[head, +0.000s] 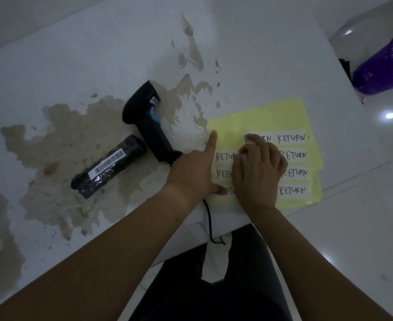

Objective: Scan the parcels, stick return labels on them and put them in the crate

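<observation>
Pins sheet (260, 114) with straight left hand (190, 172) forefinger; curls right hand (258, 174) over flimsy, tacky return label (265, 138), pinch unseen; likely peels best from fingertip corner.

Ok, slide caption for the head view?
Left hand pins yellow label sheet, right hand picks at a RETURN label; parcel and scanner lie beside.

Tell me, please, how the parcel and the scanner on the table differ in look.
The parcel is a straight roll in shiny wrap with a white barcode strip; the scanner is bent like a pistol, with a blue band. The scanner trails a cable; the parcel has none. Both are black.
</observation>
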`<action>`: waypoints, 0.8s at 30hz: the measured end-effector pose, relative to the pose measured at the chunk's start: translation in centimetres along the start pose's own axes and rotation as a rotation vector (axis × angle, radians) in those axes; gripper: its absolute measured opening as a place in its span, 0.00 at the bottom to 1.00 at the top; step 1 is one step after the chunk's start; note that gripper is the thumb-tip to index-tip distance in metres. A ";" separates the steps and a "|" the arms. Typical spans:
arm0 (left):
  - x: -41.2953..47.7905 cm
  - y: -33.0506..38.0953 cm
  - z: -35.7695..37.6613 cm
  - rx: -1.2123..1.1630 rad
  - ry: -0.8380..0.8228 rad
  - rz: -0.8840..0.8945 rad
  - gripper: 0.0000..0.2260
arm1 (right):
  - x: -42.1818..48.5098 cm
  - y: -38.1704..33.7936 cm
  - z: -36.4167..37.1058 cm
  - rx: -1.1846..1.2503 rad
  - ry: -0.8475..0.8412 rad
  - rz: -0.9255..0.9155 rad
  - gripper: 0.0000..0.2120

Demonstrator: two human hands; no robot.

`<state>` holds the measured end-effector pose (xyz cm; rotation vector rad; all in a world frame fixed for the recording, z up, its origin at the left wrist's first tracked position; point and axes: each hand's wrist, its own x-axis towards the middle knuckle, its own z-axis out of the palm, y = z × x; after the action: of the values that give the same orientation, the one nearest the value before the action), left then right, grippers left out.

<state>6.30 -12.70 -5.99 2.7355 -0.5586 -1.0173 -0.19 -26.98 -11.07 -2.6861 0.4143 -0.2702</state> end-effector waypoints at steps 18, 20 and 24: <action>-0.1 -0.1 0.0 -0.009 0.013 0.009 0.62 | 0.9 -0.5 -0.4 0.071 0.020 0.089 0.03; -0.3 0.0 -0.2 -0.009 0.012 0.006 0.62 | 1.1 -0.6 -0.1 -0.006 -0.006 0.084 0.03; -0.3 0.1 -0.2 0.019 0.007 0.007 0.62 | 1.1 -0.8 0.3 -0.135 -0.035 0.053 0.05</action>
<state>6.15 -12.68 -5.59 2.7502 -0.5790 -1.0059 1.16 -26.49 -10.87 -2.8022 0.5096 -0.1857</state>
